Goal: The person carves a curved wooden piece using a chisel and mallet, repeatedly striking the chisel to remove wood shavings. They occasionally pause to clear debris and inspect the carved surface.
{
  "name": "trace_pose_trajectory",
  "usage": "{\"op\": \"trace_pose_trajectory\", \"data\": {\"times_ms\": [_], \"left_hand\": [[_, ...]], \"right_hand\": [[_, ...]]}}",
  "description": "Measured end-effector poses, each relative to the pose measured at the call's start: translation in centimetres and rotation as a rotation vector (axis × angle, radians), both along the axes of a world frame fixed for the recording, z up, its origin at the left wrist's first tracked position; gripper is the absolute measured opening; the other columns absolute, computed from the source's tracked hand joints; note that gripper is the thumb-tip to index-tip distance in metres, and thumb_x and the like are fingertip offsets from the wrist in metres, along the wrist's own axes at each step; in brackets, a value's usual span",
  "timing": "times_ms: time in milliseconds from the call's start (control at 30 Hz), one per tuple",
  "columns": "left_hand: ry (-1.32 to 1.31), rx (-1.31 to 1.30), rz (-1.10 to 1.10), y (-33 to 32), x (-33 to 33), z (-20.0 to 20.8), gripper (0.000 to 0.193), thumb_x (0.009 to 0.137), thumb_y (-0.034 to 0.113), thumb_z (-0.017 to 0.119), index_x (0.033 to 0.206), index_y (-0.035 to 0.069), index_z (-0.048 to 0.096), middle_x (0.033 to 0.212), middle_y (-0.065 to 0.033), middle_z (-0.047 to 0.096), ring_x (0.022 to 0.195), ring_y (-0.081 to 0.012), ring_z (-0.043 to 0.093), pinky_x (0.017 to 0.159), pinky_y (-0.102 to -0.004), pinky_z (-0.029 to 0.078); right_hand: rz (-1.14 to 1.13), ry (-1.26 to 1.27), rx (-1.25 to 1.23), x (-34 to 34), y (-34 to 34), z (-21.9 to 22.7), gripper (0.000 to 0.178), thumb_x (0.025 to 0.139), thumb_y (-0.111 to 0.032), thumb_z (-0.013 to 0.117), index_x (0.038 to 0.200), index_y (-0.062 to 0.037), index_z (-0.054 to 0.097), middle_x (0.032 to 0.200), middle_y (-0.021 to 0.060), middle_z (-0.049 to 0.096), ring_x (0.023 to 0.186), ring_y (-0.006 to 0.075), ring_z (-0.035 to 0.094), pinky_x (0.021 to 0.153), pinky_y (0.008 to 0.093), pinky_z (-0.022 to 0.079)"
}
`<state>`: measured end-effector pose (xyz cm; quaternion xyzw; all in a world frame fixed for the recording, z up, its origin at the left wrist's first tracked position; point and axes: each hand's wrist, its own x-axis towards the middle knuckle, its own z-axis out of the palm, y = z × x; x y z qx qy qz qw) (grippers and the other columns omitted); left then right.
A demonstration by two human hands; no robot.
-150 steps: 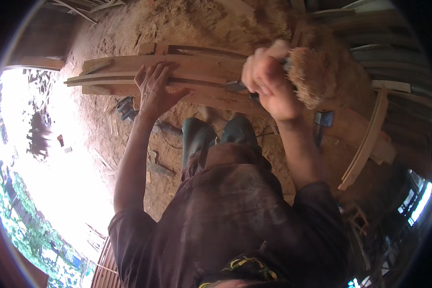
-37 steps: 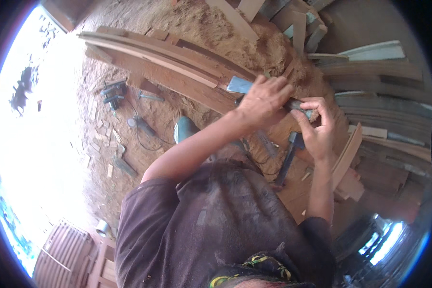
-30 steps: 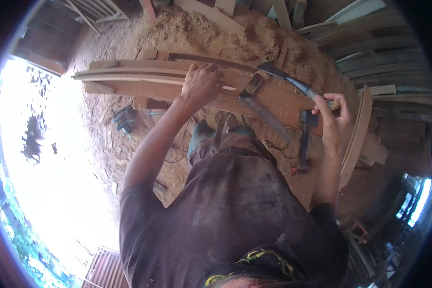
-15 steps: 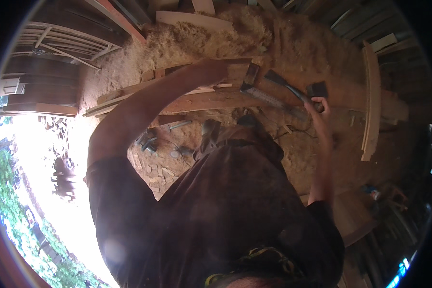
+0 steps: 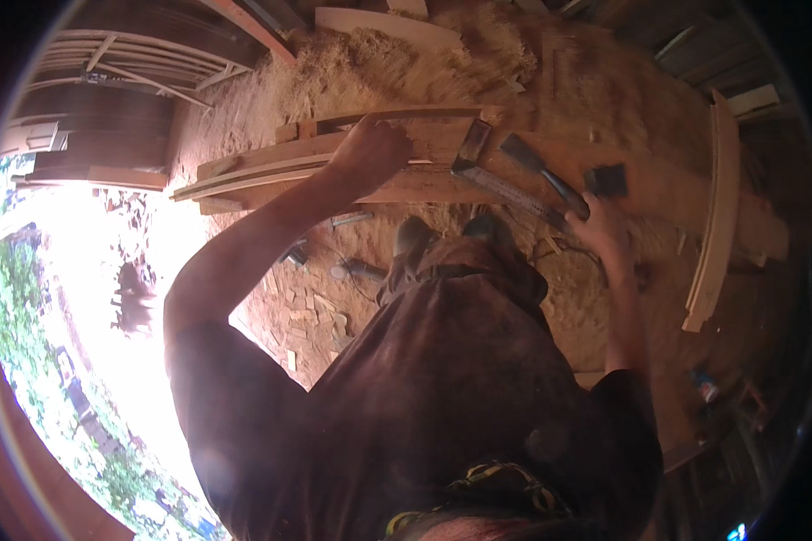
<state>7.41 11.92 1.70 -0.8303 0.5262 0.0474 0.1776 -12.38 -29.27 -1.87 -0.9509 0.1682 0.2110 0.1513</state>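
Observation:
My right hand (image 5: pixel 602 233) is closed around the handle end of a broad-bladed chisel (image 5: pixel 521 151), whose flat dark blade points to the far left over the workpiece. Right beside that hand sits a dark square block (image 5: pixel 606 180); its kind is unclear. A carpenter's square (image 5: pixel 516 193) lies on a wide wooden board (image 5: pixel 663 185), with its thick stock toward the far side. Over the boards to the left of the square, my left hand (image 5: pixel 379 151) is curled with fingers together. Whatever those fingers hold, if anything, is hidden.
Thin wooden strips (image 5: pixel 262 176) lie along the left part of the boards. A long plank (image 5: pixel 715 216) stands across the right end. Shavings cover the ground beyond. Wood offcuts (image 5: pixel 307 316) and a cylindrical tool (image 5: pixel 361 269) lie near my feet, by a cord.
My right hand has moved from a loose fingertip hold to a closed grip on the chisel's handle. My left hand has drawn back slightly to the left. The whole view has shifted a little.

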Motion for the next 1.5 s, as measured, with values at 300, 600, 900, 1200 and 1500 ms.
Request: {"op": "trace_pose_trajectory", "data": {"times_ms": [300, 600, 900, 1200, 1500], "left_hand": [[0.150, -0.555, 1.043, -2.3, -5.5, 0.6, 0.024, 0.097, 0.029, 0.073, 0.104, 0.006, 0.071, 0.110, -0.0159, 0.072, 0.100, -0.0427, 0.072, 0.087, -0.0571, 0.057], [-0.012, -0.691, 1.167, -2.9, -7.5, -1.6, 0.019, 0.094, 0.027, 0.077, 0.099, 0.009, 0.081, 0.115, -0.0134, 0.071, 0.115, -0.0362, 0.068, 0.095, -0.0523, 0.055], [0.020, -0.695, 1.189, -2.1, -7.1, -1.4, 0.022, 0.095, 0.029, 0.077, 0.098, 0.008, 0.081, 0.113, -0.0124, 0.072, 0.113, -0.0354, 0.070, 0.092, -0.0519, 0.055], [-0.039, -0.651, 0.857, -0.8, -7.2, -2.8, 0.019, 0.094, 0.025, 0.077, 0.096, 0.006, 0.076, 0.114, -0.0157, 0.070, 0.111, -0.0378, 0.070, 0.089, -0.0515, 0.059], [-0.149, -1.251, 1.545, 6.6, -7.9, -0.8, 0.025, 0.099, 0.018, 0.073, 0.116, 0.001, 0.077, 0.120, -0.0175, 0.072, 0.119, -0.0377, 0.068, 0.096, -0.0461, 0.056]], "right_hand": [[0.033, 0.004, 0.090, -0.9, 0.2, -2.7, 0.064, 0.090, -0.041, 0.081, 0.141, -0.0046, 0.068, 0.126, 0.0255, 0.075, 0.122, 0.0436, 0.070, 0.103, 0.0529, 0.055], [0.033, -0.080, 0.259, -1.2, -2.0, -7.8, 0.065, 0.089, -0.038, 0.082, 0.139, 0.0007, 0.066, 0.128, 0.0288, 0.073, 0.125, 0.0457, 0.069, 0.106, 0.0525, 0.055], [-0.119, -0.199, 0.656, 0.7, 0.0, -6.1, 0.062, 0.092, -0.040, 0.084, 0.133, 0.0050, 0.069, 0.117, 0.0203, 0.078, 0.109, 0.0297, 0.077, 0.091, 0.0407, 0.059], [-0.189, -0.074, 1.176, 4.0, 3.1, -2.6, 0.036, 0.103, -0.026, 0.071, 0.128, 0.0002, 0.072, 0.102, 0.0064, 0.074, 0.087, 0.0137, 0.070, 0.075, 0.0307, 0.054], [0.342, -0.577, 0.765, 6.7, 5.9, 2.4, 0.044, 0.101, -0.026, 0.076, 0.142, -0.0101, 0.071, 0.124, 0.0198, 0.078, 0.113, 0.0357, 0.077, 0.096, 0.0450, 0.060]]}}
